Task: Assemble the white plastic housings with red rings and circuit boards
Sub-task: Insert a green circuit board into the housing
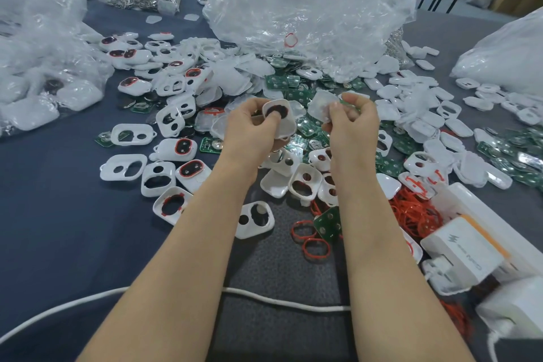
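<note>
Housing (279, 119), gripped by the left hand (249, 129); just right of it, the right hand (352, 123) pinches a translucent cover (321, 106).

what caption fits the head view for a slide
Left hand holds a white housing; right hand pinches a translucent piece.

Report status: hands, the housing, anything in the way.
Left hand grips a white housing, thumb on its opening. Right hand pinches a pale plastic piece. Nothing between them; loose housings, green boards and red rings piled beneath.
</note>
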Motion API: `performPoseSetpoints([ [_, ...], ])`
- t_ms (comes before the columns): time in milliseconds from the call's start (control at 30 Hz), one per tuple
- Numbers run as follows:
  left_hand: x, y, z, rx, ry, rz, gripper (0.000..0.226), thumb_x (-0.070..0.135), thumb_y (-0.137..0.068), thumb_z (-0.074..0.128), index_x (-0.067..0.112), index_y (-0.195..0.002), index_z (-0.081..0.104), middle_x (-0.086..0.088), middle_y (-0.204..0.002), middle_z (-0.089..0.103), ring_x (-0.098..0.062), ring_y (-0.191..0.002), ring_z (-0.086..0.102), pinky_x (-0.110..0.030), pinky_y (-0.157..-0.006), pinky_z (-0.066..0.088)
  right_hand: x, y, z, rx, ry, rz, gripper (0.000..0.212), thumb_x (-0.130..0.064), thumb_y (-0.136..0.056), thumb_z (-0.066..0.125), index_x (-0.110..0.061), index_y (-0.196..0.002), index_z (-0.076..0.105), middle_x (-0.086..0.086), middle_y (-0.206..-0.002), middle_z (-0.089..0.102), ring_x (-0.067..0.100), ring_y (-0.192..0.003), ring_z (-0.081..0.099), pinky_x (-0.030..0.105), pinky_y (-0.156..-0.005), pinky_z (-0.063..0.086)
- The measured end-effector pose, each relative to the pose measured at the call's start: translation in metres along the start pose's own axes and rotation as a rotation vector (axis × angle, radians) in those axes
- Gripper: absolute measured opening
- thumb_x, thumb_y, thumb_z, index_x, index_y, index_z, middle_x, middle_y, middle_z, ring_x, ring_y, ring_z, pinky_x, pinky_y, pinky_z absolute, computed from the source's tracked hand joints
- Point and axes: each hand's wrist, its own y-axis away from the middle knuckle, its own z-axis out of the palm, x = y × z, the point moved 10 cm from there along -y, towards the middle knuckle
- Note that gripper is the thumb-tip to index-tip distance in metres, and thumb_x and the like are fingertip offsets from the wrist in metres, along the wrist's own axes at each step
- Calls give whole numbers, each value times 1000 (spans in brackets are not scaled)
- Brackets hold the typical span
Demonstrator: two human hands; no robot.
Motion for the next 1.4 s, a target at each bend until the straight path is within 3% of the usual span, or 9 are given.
performPoseSetpoints([
  [133, -1, -1, 0, -6, -8, 2, 17, 8, -95, 58, 22, -86, 60, 2, -81, 65, -13, -71, 67, -25, -61, 59, -2, 1, 3, -21, 7, -10, 17, -7, -95, 54, -13, -110, 53, -12, -69, 63, -9, -59, 58, 14, -64, 47],
  [300, -5, 1, 8, -66, 118, -61, 14, 5, -95, 57, 17, -88, 62, -6, -86, 66, -19, -79, 67, -23, -59, 58, -4, 4, 7, -67, 61, -16, 15, -8, -95, 53, -19, -105, 57, -11, -69, 60, -4, -60, 55, 19, -70, 49],
  [433, -5, 1, 9, -78, 131, -63, 11, 6, -97, 55, 13, -94, 63, -10, -92, 67, -17, -79, 67, -20, -61, 57, -16, 11, 15, -106, 300, -185, 19, -6, -94, 49, -22, -95, 61, -11, -73, 56, -4, -55, 47, 9, -56, 39],
  [533, -7, 0, 11, -85, 103, -65, 16, 7, -98, 52, 16, -91, 63, -8, -92, 67, -14, -77, 67, -22, -64, 58, -21, 16, 26, -155, 431, -274, 20, -4, -94, 48, -14, -95, 66, -20, -78, 55, -6, -62, 49, 5, -61, 39],
  [667, -5, -2, 6, -43, 1, -21, 20, 7, -97, 54, 22, -87, 62, -1, -82, 67, -7, -64, 68, -26, -67, 60, -21, 16, 24, -138, 391, -277, 23, -7, -95, 49, -16, -115, 57, -8, -78, 58, 3, -62, 48, 17, -64, 41],
  [833, -4, -3, -1, 17, -31, 8, 24, 7, -96, 55, 26, -83, 61, 3, -73, 66, -10, -62, 67, -28, -65, 60, -22, 12, 14, -94, 259, -215, 23, -11, -94, 57, -14, -117, 56, -9, -87, 61, 2, -79, 57, 6, -71, 43],
  [933, -4, -3, -5, 51, 22, -4, 24, 6, -95, 56, 25, -81, 62, 1, -74, 65, -12, -65, 68, -27, -64, 60, -25, 12, 16, -155, 122, -173, 13, -10, -92, 61, -16, -104, 62, -2, -93, 67, 6, -83, 63, 15, -77, 52],
  [1033, -5, -2, -4, 41, 62, -17, 22, 10, -97, 55, 22, -81, 64, 0, -76, 66, -8, -62, 68, -22, -60, 57, -28, 17, 27, -264, 87, -178, 16, -7, -91, 62, -21, -97, 64, -3, -84, 65, 4, -72, 61, 27, -75, 55],
  [1400, -17, -4, 1, 41, 144, -156, 35, 27, -104, 38, 16, -79, 61, -5, -71, 68, -16, -63, 66, -28, -59, 58, -37, 34, 46, -279, 355, -387, 23, -8, -89, 63, -13, -111, 58, -10, -78, 60, 6, -72, 59, 24, -73, 51],
])
